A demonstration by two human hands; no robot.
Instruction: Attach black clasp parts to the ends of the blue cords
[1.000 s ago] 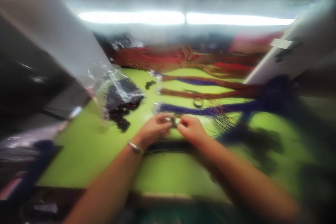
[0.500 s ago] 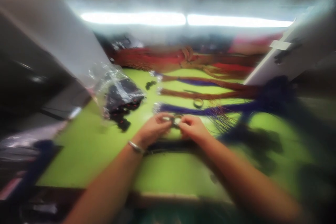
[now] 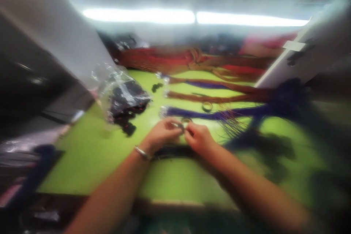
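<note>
My left hand point(image 3: 164, 131) is closed in a pinch on a small dark piece point(image 3: 181, 127), too blurred to name exactly. Close against it, the fingertips of my right hand point(image 3: 200, 135) are pressed together at the piece's right side; what they hold is hidden. Just behind the fingertips lies a roll of tape point(image 3: 187, 120), partly covered by the hands. A second tape roll point(image 3: 207, 107) rests farther back, beside a bundle of blue wires point(image 3: 194, 113) with clear-looking ends at its left. Dark wires point(image 3: 175, 151) lie beneath my wrists.
A clear plastic bag point(image 3: 127, 91) of black parts stands at the left, with several loose black parts point(image 3: 128, 128) at its mouth. Brown wire bundles point(image 3: 208, 97) cross the green table point(image 3: 90, 161). Red and brown wires point(image 3: 164, 58) are heaped behind. Side panels point(image 3: 287, 55) flank the table.
My right hand has turned slightly and closed in on the dark piece. The tape roll behind the fingertips shows more separately now. My left hand has barely moved.
</note>
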